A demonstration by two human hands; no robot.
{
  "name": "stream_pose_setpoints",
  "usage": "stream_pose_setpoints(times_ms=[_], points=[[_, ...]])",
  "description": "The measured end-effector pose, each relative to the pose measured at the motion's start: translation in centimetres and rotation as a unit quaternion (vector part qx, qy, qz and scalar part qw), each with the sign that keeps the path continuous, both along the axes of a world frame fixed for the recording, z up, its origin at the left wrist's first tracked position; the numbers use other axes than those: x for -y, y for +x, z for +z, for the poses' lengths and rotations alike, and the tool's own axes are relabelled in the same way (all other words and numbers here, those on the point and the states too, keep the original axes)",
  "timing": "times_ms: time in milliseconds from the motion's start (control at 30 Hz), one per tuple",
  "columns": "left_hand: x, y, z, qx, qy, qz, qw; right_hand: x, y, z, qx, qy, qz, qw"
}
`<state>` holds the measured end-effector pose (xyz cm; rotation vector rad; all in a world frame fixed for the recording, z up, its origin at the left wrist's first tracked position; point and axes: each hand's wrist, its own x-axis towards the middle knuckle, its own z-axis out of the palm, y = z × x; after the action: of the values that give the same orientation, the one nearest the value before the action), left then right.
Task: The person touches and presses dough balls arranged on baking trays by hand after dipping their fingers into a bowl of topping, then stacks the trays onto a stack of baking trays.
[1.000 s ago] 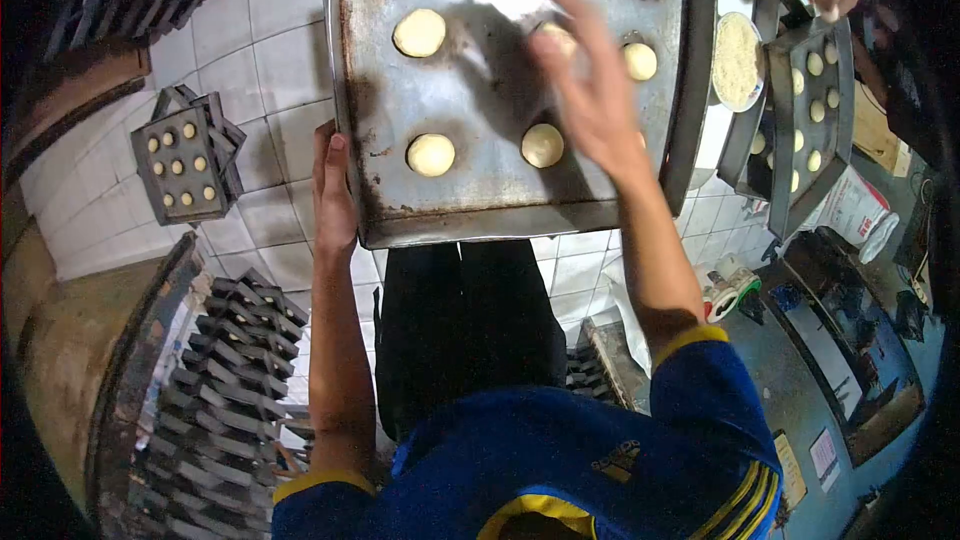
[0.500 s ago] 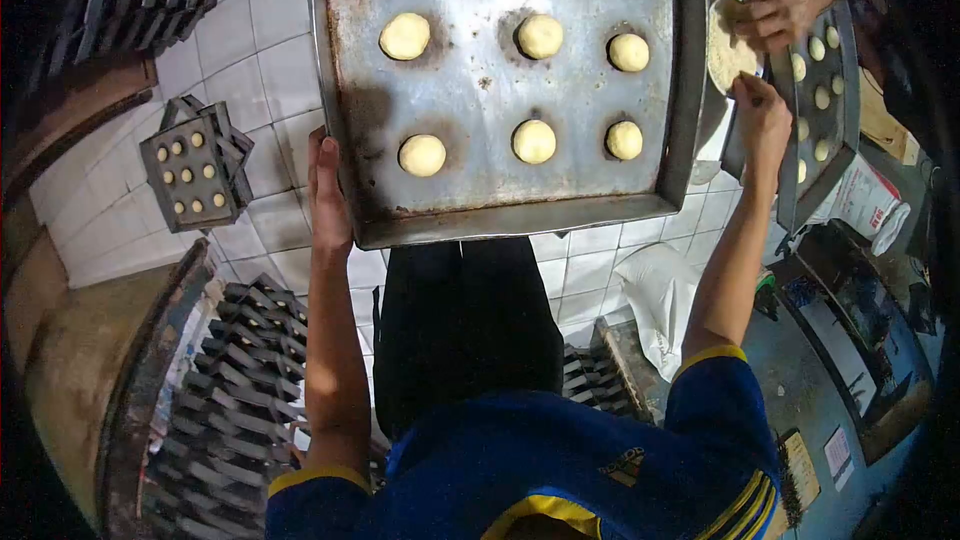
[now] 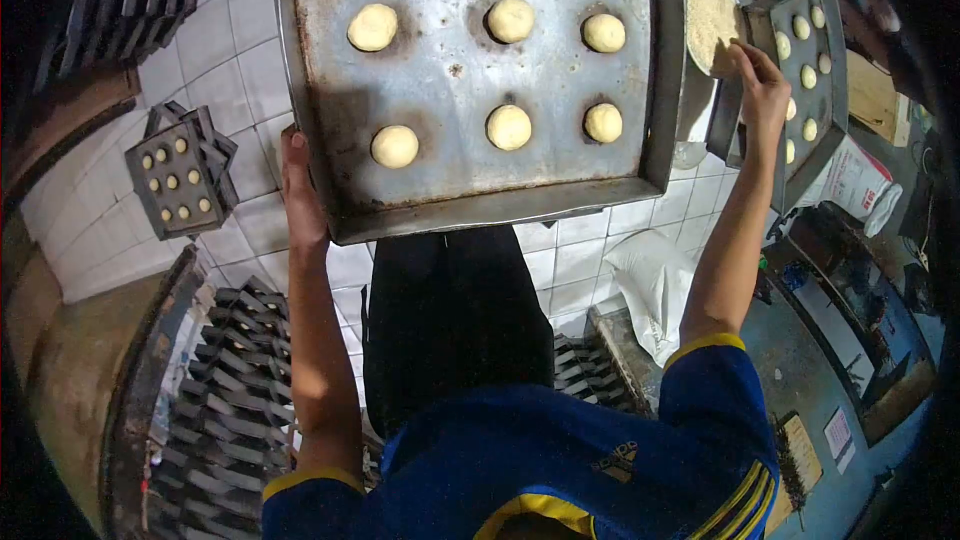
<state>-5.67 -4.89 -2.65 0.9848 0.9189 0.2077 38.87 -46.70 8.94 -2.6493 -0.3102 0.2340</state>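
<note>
A large metal tray (image 3: pixel 430 90) with several round dough balls (image 3: pixel 509 127) fills the upper middle. My left hand (image 3: pixel 303 190) grips its left side near the bottom corner, thumb over the edge. Beyond the tray's right wall, my right hand (image 3: pixel 762 85) is at the edge of a white bowl (image 3: pixel 712 25) of pale crumbly stuff. Its fingers are pinched together at the bowl's right rim, and whatever they hold is too small to make out.
At the right, another tray (image 3: pixel 815 105) holds dough balls, with a co-worker's arm (image 3: pixel 860 0) beyond it. Stacked trays stand at the left (image 3: pixel 180 175) and lower left (image 3: pixel 235 390). A white sack (image 3: pixel 655 290) lies right of my legs.
My right hand has gone from over the tray to the bowl at the right. The co-worker's hand that was over the bowl has drawn away. The large tray appears slightly further left.
</note>
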Motion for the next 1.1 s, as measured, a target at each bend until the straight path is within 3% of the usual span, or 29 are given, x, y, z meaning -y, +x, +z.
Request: stream_pose_setpoints(times_ms=[133, 200, 233, 267, 300, 333, 367, 400, 533, 600, 667, 733, 800, 900, 1000, 1033, 1100], points=[[-0.3, -1.2, -0.6, -0.011, -0.037, 0.012, 0.999, -0.7, 0.0, -0.7, 0.013, 0.123, -0.031, 0.992], [-0.3, -1.2, -0.4, -0.005, -0.051, 0.017, 0.999, -1.3, -0.7, -0.4, 0.044, 0.073, -0.003, 0.996], [-0.2, -0.8, 0.0, 0.006, -0.059, 0.015, 0.998, -2.9, -1.7, 0.8, 0.057, -0.011, -0.023, 0.998], [-0.1, -0.2, 0.3, 0.021, -0.07, 0.01, 0.997, -1.1, -0.5, -0.9, 0.093, -0.032, 0.025, 0.995], [0.0, 0.2, 0.2, 0.038, -0.082, 0.004, 0.996, 0.1, 0.7, -2.0, 0.122, -0.134, 0.06, 0.982], [-0.6, -1.5, -1.9, 0.025, -0.08, 0.021, 0.996, -1.0, 0.1, -1.3, 0.058, -0.123, 0.023, 0.99], [-0.2, -0.8, -0.9, 0.023, -0.066, 0.019, 0.997, -2.8, -0.9, -0.1, 0.103, -0.157, 0.032, 0.982], [-0.2, -0.1, 0.1, 0.019, -0.048, 0.021, 0.998, -3.7, -1.1, 0.6, 0.06, -0.131, -0.005, 0.99], [-0.3, -0.6, -0.6, -0.053, -0.028, 0.059, 0.996, -2.2, 0.9, -0.1, 0.115, -0.084, 0.023, 0.99], [-0.7, -1.0, -0.9, -0.002, -0.083, 0.028, 0.996, -1.5, 1.3, -0.1, 0.036, 0.044, -0.002, 0.998], [-1.0, -1.4, -1.5, -0.027, -0.065, 0.034, 0.997, -1.0, 1.5, 0.0, 0.029, 0.052, -0.007, 0.998], [-0.8, -1.3, -1.9, -0.053, -0.045, 0.043, 0.997, -1.4, 1.1, 0.5, 0.074, -0.027, 0.023, 0.997], [-0.8, -1.7, -2.3, -0.041, -0.065, 0.063, 0.995, -1.6, 0.2, 1.6, 0.057, 0.019, 0.02, 0.998], [-2.1, -4.5, -6.4, -0.071, 0.033, 0.048, 0.996, -3.1, -1.9, 3.1, 0.034, 0.031, -0.008, 0.999], [0.1, 0.6, -0.1, -0.082, 0.137, -0.001, 0.987, -7.3, -7.0, 2.3, -0.084, 0.199, 0.026, 0.976], [-0.1, 1.1, 1.6, -0.092, 0.138, 0.005, 0.986, -9.4, -9.6, 2.6, -0.126, 0.18, 0.065, 0.973], [-0.1, 2.3, 3.9, -0.114, 0.034, -0.021, 0.993, -13.9, -14.6, 2.6, -0.188, 0.17, 0.155, 0.955]])
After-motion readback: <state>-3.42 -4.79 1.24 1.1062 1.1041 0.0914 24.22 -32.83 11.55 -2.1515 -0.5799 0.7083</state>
